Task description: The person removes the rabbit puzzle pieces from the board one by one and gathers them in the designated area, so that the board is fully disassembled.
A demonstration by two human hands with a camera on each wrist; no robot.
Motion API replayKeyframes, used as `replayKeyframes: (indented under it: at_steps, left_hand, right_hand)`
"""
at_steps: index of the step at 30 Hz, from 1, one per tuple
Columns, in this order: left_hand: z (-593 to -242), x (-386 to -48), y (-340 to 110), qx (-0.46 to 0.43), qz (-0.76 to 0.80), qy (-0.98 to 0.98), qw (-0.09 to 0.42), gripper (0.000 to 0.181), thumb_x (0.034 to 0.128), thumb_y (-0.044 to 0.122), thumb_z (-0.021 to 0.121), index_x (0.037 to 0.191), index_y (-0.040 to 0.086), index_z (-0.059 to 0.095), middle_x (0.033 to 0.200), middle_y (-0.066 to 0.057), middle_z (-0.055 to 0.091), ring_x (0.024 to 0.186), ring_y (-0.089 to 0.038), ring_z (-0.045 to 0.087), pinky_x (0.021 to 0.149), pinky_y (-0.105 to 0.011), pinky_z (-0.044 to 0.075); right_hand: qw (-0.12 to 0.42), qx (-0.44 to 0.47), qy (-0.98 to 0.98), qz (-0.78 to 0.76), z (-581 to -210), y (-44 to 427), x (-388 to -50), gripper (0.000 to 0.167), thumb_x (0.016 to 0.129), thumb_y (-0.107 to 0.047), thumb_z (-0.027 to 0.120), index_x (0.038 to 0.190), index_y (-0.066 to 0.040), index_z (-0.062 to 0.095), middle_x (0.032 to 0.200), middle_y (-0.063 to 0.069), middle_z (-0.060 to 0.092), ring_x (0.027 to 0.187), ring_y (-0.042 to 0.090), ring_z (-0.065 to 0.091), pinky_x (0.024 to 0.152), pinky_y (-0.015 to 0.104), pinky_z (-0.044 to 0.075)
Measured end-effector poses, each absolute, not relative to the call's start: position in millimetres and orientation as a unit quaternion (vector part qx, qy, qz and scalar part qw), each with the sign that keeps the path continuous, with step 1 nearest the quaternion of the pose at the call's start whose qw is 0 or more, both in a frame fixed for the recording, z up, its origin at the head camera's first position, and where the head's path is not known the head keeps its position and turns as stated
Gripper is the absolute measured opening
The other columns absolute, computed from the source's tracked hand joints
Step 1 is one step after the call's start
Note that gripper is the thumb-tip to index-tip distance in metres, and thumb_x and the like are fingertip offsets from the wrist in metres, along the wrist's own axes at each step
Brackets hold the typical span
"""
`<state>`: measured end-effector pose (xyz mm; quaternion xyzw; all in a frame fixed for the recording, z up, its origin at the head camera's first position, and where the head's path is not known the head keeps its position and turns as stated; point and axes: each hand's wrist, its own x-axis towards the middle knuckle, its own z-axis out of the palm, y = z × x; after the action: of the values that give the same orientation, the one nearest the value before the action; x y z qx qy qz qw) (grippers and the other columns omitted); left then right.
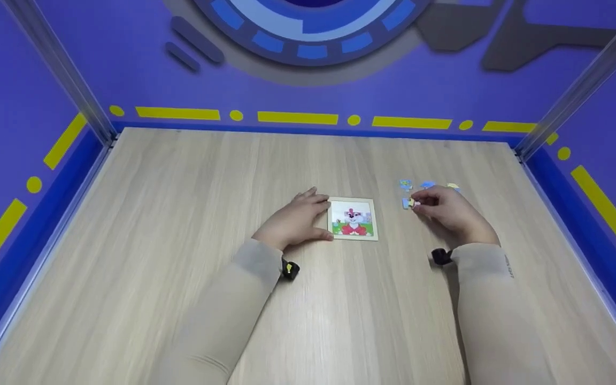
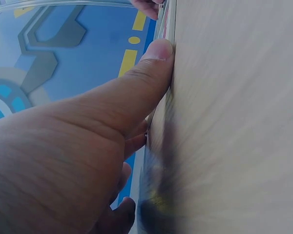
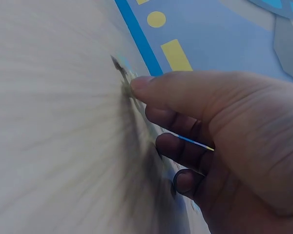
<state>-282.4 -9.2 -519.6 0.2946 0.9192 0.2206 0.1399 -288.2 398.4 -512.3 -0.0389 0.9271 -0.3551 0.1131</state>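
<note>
A small square jigsaw puzzle (image 1: 353, 222) with a pale wooden border lies on the table, showing a cartoon animal in red against green. My left hand (image 1: 300, 218) rests at its left side, thumb (image 2: 156, 51) and fingertips touching the border. Off to the right, my right hand (image 1: 449, 211) pinches a small puzzle piece (image 1: 412, 203) between thumb and fingertips, low over the table. In the right wrist view the thumb (image 3: 151, 87) hides most of that piece. Beyond the right hand lie loose puzzle pieces: a blue-green one (image 1: 405, 184), a blue one (image 1: 428, 184) and a yellowish one (image 1: 453, 186).
The wood-grain table (image 1: 206, 176) is bounded by purple-blue panels (image 1: 297, 96) at the back and both sides. Metal posts (image 1: 70, 69) stand at the back corners. Black wrist cameras (image 1: 290, 269) sit at both cuffs.
</note>
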Motion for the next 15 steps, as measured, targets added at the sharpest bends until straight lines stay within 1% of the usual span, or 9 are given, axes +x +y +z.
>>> replayKeyframes:
  at_steps: [1, 2, 4, 6, 8, 9, 11, 15]
  left_hand:
    - [-519, -282, -9, 0.294, 0.221, 0.919, 0.14, 0.094, 0.0983, 0.055, 0.085, 0.172, 0.009, 0.048, 0.186, -0.006, 0.037, 0.18, -0.031, 0.014, 0.15, -0.046, 0.012]
    - [-519, -282, -9, 0.294, 0.221, 0.919, 0.14, 0.094, 0.0982, 0.055, 0.085, 0.172, 0.009, 0.048, 0.186, -0.006, 0.037, 0.18, -0.031, 0.014, 0.15, -0.046, 0.012]
    - [-518, -282, -9, 0.292, 0.221, 0.92, 0.14, 0.094, 0.098, 0.055, 0.085, 0.172, 0.01, 0.048, 0.187, -0.005, 0.037, 0.18, -0.031, 0.014, 0.15, -0.046, 0.012]
    - [-518, -282, -9, 0.293, 0.22, 0.92, 0.14, 0.094, 0.0983, 0.055, 0.085, 0.172, 0.01, 0.048, 0.187, -0.005, 0.036, 0.18, -0.031, 0.014, 0.15, -0.046, 0.012]
    - [-519, -282, -9, 0.295, 0.218, 0.92, 0.138, 0.094, 0.0985, 0.054, 0.085, 0.172, 0.009, 0.048, 0.186, -0.006, 0.037, 0.18, -0.031, 0.015, 0.15, -0.046, 0.013]
    - [-519, -282, -9, 0.296, 0.218, 0.92, 0.137, 0.094, 0.0985, 0.054, 0.085, 0.172, 0.009, 0.048, 0.186, -0.006, 0.038, 0.18, -0.031, 0.015, 0.15, -0.046, 0.013]
    - [-519, -282, -9, 0.3, 0.215, 0.92, 0.135, 0.094, 0.0987, 0.053, 0.086, 0.172, 0.008, 0.048, 0.186, -0.007, 0.039, 0.18, -0.032, 0.016, 0.15, -0.045, 0.014]
    - [-519, -282, -9, 0.302, 0.217, 0.918, 0.134, 0.094, 0.0992, 0.053, 0.085, 0.172, 0.007, 0.048, 0.185, -0.008, 0.039, 0.18, -0.032, 0.016, 0.15, -0.045, 0.014]
  right_hand:
    - [0.114, -0.039, 0.926, -0.359, -512, 399, -288, 0.04, 0.112, -0.023, 0.073, 0.148, -0.007, 0.073, 0.15, 0.02, 0.069, 0.132, 0.033, 0.062, 0.117, 0.046, 0.051]
    - [0.115, -0.038, 0.925, -0.361, -512, 400, -288, 0.04, 0.112, -0.023, 0.073, 0.149, -0.007, 0.072, 0.151, 0.02, 0.069, 0.134, 0.033, 0.063, 0.117, 0.044, 0.052]
    - [0.115, -0.035, 0.921, -0.37, -512, 401, -288, 0.042, 0.111, -0.022, 0.073, 0.15, -0.007, 0.071, 0.152, 0.02, 0.069, 0.135, 0.032, 0.063, 0.113, 0.031, 0.054]
    - [0.114, -0.029, 0.917, -0.382, -511, 401, -288, 0.044, 0.111, -0.021, 0.074, 0.152, -0.007, 0.07, 0.149, 0.02, 0.07, 0.131, 0.03, 0.063, 0.103, 0.021, 0.055]
    - [0.104, -0.03, 0.918, -0.381, -510, 400, -288, 0.045, 0.111, -0.023, 0.074, 0.153, -0.008, 0.069, 0.144, 0.018, 0.07, 0.123, 0.025, 0.061, 0.092, 0.013, 0.051]
    - [0.098, -0.031, 0.917, -0.385, -510, 399, -288, 0.045, 0.111, -0.023, 0.073, 0.154, -0.008, 0.069, 0.142, 0.018, 0.07, 0.12, 0.024, 0.06, 0.088, 0.011, 0.05]
    - [0.087, -0.031, 0.913, -0.397, -508, 396, -288, 0.046, 0.112, -0.025, 0.072, 0.155, -0.007, 0.068, 0.137, 0.016, 0.068, 0.116, 0.022, 0.057, 0.086, 0.014, 0.05]
    - [0.077, -0.028, 0.903, -0.423, -503, 389, -288, 0.047, 0.114, -0.029, 0.068, 0.156, -0.007, 0.067, 0.136, 0.012, 0.065, 0.117, 0.02, 0.055, 0.087, 0.015, 0.05]
